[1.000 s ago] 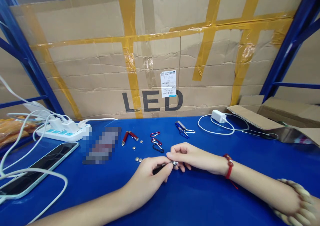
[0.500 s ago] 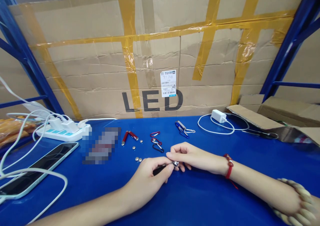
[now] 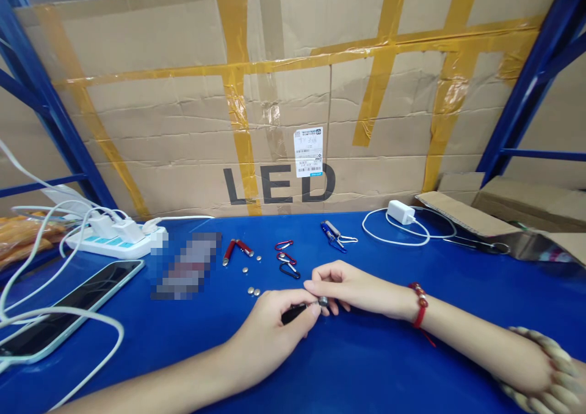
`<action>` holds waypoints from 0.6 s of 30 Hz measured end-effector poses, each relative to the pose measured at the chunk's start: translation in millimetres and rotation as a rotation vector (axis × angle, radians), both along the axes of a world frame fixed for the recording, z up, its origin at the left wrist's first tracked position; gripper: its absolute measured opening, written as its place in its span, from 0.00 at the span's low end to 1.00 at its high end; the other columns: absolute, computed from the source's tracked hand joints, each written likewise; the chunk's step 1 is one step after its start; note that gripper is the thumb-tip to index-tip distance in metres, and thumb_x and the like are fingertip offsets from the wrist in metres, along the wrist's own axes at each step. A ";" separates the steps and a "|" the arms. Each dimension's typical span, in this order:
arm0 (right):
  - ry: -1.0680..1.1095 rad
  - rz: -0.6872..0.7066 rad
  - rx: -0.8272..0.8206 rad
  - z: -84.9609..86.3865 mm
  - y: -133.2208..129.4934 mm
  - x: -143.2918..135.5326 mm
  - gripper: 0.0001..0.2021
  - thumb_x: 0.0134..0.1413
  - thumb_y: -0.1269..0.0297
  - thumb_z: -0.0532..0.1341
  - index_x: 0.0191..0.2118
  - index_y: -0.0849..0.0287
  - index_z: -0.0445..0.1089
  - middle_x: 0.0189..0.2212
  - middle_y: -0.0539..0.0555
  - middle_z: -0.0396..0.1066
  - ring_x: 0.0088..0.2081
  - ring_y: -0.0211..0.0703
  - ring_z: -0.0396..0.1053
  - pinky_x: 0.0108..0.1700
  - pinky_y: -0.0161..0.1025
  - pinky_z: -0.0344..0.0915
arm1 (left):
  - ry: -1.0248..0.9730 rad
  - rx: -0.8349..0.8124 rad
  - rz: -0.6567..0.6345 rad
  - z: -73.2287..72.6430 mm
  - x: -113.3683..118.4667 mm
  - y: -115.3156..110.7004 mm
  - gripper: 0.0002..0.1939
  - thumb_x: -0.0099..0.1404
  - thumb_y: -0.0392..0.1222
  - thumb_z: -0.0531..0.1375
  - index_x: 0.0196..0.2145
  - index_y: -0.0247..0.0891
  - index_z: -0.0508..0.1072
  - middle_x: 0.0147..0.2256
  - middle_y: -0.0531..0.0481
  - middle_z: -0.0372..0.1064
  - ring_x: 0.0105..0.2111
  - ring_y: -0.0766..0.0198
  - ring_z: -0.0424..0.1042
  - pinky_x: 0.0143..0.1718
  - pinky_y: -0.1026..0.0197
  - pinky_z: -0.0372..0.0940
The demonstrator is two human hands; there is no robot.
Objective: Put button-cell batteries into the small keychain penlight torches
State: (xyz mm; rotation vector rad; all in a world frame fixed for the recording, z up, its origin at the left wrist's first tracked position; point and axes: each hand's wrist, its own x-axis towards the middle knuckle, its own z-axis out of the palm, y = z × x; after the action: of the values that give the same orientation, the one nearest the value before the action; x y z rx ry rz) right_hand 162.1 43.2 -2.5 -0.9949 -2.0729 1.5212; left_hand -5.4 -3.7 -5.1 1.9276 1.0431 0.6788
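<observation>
My left hand (image 3: 272, 325) pinches a small black mini flashlight tube (image 3: 293, 312) between thumb and forefinger, low over the blue table. At the tube's right end is a short silver end piece (image 3: 323, 301). My right hand (image 3: 341, 284) has its thumb and fingers closed at that end, partly hiding it. Just beyond the hands lie two red carabiners (image 3: 286, 258) and a black carabiner (image 3: 289, 271). Several round silver caps (image 3: 251, 291) are scattered left of them, near two red tubes (image 3: 230, 252).
A blue tube and a silver one with clips (image 3: 334, 236) lie farther back. At left are a phone (image 3: 73, 310), a power strip (image 3: 123, 246) with loose white cables and a blurred-out flat item (image 3: 187, 267). A white charger (image 3: 401, 212) and open carton (image 3: 467, 215) stand right; a large cardboard box (image 3: 183, 139) closes the back.
Both hands stay nearly in place. The black tube and its silver end have shifted slightly between my fingers, and a ribbed stretch now shows beside the silver end.
</observation>
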 end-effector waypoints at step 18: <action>0.006 0.013 0.002 -0.6 -0.2 0.7 0.21 0.48 0.47 0.55 0.23 0.63 0.62 0.18 0.47 0.63 0.19 0.28 0.58 0.20 0.26 0.52 | 0.022 0.033 0.012 0.5 -0.5 -0.1 0.13 0.61 0.41 0.50 0.34 0.36 0.73 0.23 0.55 0.65 0.24 0.71 0.59 0.27 0.70 0.54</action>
State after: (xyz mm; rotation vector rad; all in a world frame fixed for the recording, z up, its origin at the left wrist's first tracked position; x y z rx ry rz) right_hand 162.8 43.1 -3.1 -0.9765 -2.0801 1.5265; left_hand -5.9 -3.9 -4.7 1.9623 1.0634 0.6867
